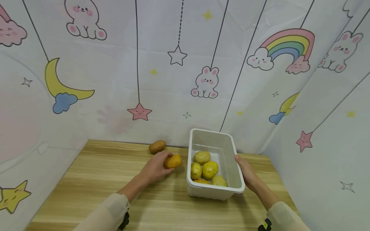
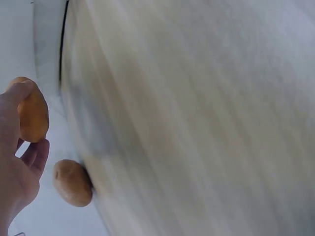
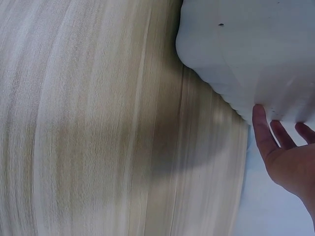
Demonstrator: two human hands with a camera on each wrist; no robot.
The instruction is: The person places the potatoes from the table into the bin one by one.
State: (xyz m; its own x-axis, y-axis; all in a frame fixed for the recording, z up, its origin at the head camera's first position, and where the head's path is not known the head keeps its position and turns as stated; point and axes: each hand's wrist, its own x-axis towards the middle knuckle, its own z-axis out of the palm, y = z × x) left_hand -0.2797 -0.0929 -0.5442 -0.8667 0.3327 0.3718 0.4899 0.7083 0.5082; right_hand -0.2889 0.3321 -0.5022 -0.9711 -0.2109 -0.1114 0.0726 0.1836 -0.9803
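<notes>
My left hand point(image 1: 157, 168) pinches an orange-yellow potato point(image 1: 173, 161) between thumb and fingers, left of the white plastic bin point(image 1: 239, 175). That potato point(image 2: 33, 113) appears above the table's back edge in the left wrist view. A browner potato point(image 1: 157, 146) lies on the table behind the hand. Inside the bin are several yellow potatoes point(image 1: 210, 169) and part of an orange one point(image 1: 201, 181), mostly hidden by the near wall. With its fingertips, my right hand point(image 1: 249, 173) touches the bin's right side. Those fingers point(image 3: 266, 135) look fairly straight; the thumb is hidden in the right wrist view.
The wood-grain table point(image 1: 115, 173) ends at a white printed cloth point(image 1: 164, 96) behind it. More of this cloth hangs along the left and right sides. The bin stands near the back edge, right of the table's middle.
</notes>
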